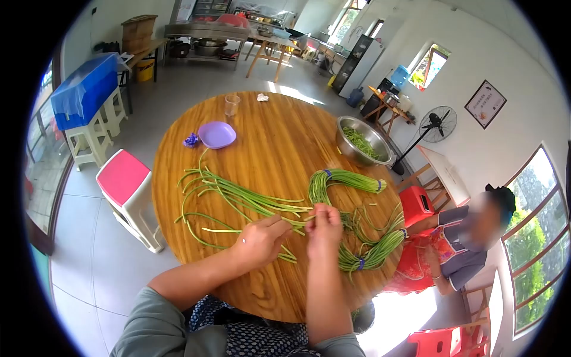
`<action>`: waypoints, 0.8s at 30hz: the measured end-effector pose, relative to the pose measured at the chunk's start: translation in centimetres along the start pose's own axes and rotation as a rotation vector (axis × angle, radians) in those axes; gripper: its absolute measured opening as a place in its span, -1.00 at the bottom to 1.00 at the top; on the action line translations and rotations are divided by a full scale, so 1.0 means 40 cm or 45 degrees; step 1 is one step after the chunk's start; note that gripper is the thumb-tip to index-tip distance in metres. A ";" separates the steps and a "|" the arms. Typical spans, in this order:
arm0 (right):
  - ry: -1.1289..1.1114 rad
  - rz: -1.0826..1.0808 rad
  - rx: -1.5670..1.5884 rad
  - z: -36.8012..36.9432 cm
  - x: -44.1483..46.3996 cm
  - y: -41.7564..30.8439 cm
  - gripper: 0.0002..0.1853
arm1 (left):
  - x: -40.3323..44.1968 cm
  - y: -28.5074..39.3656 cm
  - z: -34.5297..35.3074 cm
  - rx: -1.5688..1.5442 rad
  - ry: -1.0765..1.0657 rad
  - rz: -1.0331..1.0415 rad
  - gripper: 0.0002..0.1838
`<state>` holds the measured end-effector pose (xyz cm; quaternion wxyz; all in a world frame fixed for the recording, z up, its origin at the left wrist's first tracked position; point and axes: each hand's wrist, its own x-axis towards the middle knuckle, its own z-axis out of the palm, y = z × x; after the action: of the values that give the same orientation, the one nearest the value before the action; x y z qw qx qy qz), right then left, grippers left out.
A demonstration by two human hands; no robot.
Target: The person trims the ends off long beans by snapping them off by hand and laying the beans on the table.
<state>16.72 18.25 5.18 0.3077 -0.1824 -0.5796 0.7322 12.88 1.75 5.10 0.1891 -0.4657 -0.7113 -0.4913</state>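
Loose garlic scapes [238, 195] lie spread across the round wooden table in front of me. My left hand [262, 241] is closed over them, its fingers pinching a green stem. Close beside it, my right hand [324, 229] is closed too, with a stem end between thumb and fingers. To the right lie two bundles of garlic scapes: the upper bundle [348, 180] is bent round and tied with purple bands, and the lower bundle [375, 253] also has purple bands. Parts of the held stems are hidden by my fingers.
A steel bowl [363, 141] of cut green pieces stands at the table's right edge. Farther back are a purple dish [217, 135], purple bands [191, 140] and a clear cup [232, 105]. A co-worker [452, 238] sits at right; a pink-topped stool [124, 177] stands left.
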 end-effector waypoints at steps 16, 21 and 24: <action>-0.700 0.009 -0.788 -0.068 0.038 0.066 -0.91 | 0.028 -0.183 -0.002 0.038 -0.590 -0.073 -0.87; -0.831 -0.660 -1.176 -0.054 0.013 0.059 -0.90 | -0.004 -0.211 0.026 0.089 -0.583 0.143 -0.84; -0.719 -0.958 -1.605 -0.046 -0.005 0.089 -0.97 | -0.010 -0.191 0.044 0.361 -0.492 0.244 -0.83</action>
<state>17.16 18.99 1.25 0.2144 0.0790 -0.9647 0.1308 6.92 2.47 0.02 0.1588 -0.5851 -0.7486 -0.2682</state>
